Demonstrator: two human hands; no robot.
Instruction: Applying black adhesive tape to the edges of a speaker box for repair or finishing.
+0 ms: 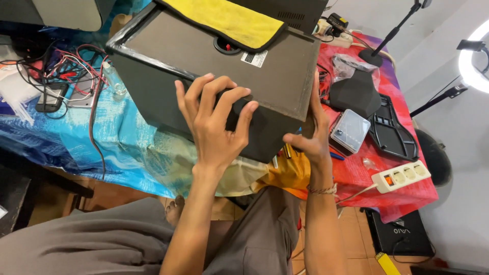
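A big dark brown speaker box (204, 56) stands tilted on the table's near edge, with a yellow cloth (234, 20) draped over its top. My left hand (216, 125) lies on its near face, fingers curled into a round dark opening there. My right hand (310, 130) clasps the box's right corner edge, fingers spread up along the side. A woven band is on my right wrist.
The table carries a blue cloth (127, 147) on the left and a red cloth (407, 198) on the right. Tangled wires (66, 71) lie at left. A clear small box (350, 131), black plastic parts (392, 127) and a white power strip (402, 175) sit at right. A ring light (471, 61) stands far right.
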